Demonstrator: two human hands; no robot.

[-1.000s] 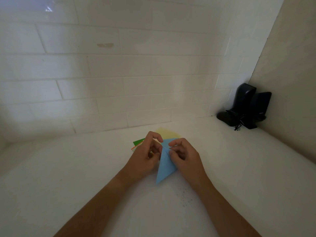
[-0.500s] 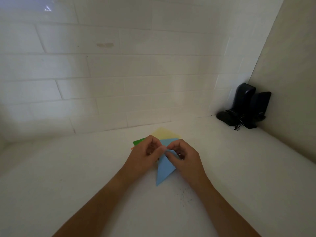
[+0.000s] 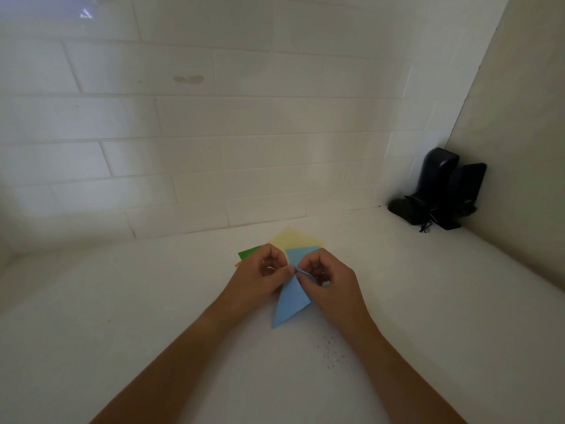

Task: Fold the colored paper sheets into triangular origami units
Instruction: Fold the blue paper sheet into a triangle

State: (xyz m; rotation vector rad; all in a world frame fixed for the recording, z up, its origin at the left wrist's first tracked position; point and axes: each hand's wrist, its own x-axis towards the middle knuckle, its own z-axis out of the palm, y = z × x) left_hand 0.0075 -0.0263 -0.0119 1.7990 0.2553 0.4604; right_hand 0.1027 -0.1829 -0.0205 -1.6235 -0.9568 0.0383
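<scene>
A blue paper sheet (image 3: 289, 301) lies on the white counter, partly folded, its sharp tip pointing toward me. My left hand (image 3: 260, 280) and my right hand (image 3: 328, 286) meet over its middle, each pinching the blue paper with curled fingers at a raised fold. Behind the hands lie a yellow sheet (image 3: 293, 238), a green sheet (image 3: 249, 252) and a sliver of an orange sheet (image 3: 238, 264), stacked and mostly hidden by my left hand.
A white brick wall runs along the back of the counter (image 3: 122, 316). Two black speaker-like objects (image 3: 440, 194) stand in the far right corner against a beige side wall. Dark specks (image 3: 331, 353) dot the counter near my right forearm.
My fingertips have drawn together over the blue sheet's middle and now pinch a raised fold. More of the blue sheet's far corner shows above the hands.
</scene>
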